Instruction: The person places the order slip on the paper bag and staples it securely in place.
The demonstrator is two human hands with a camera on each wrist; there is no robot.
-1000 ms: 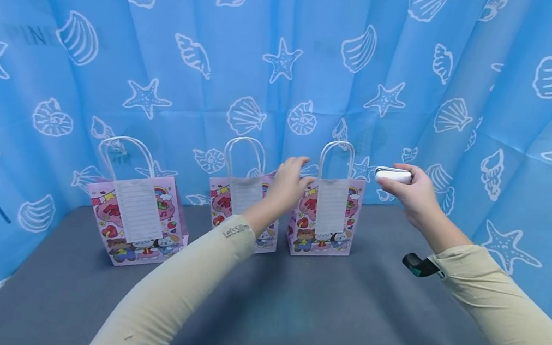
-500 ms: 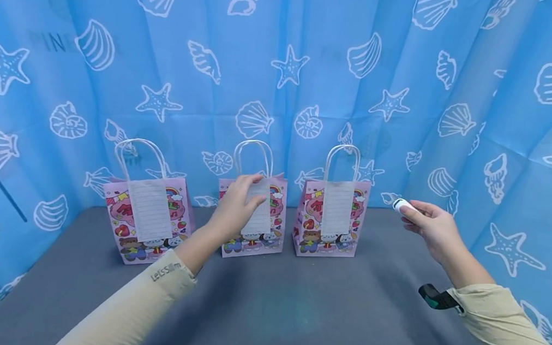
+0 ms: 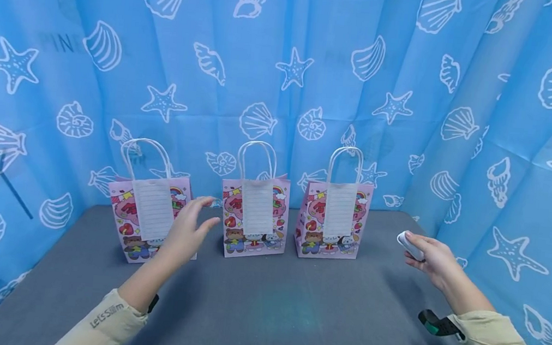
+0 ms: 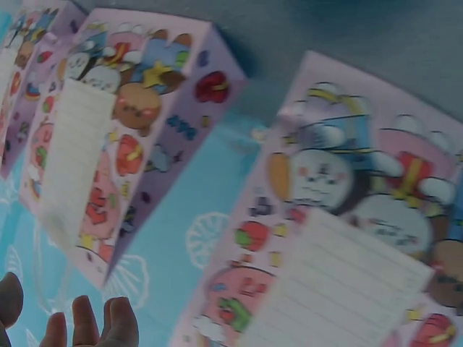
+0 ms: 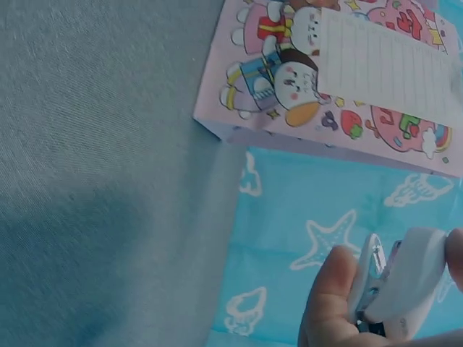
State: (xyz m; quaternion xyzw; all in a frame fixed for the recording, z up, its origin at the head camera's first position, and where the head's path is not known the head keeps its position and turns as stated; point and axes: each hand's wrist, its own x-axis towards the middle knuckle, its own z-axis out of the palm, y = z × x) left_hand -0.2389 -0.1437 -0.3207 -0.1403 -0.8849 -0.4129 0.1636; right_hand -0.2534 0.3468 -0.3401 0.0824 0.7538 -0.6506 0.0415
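Note:
My right hand [image 3: 438,263] holds a small white stapler [image 3: 411,246] above the right side of the table, thumb along one side of it. The right wrist view shows the metal part between the stapler's two arms. My left hand [image 3: 184,235] is in the air before the left gift bag [image 3: 124,214], fingers loosely bent with nothing in them, and it covers that bag's lower right part. A middle gift bag [image 3: 233,212] and a right gift bag [image 3: 311,219] stand upright beside it. All three are pink with cartoon animals, white handles and a lined paper sheet [image 3: 258,209] on the front.
The bags stand in a row near the back of the grey table [image 3: 254,313]. Directly behind them hangs a blue curtain [image 3: 211,13] with white seashells and starfish, which also runs along both sides.
My left hand has moved left and down, from between the middle and right bags to the left bag. My right hand has lowered and shifted right with the stapler, which has turned.

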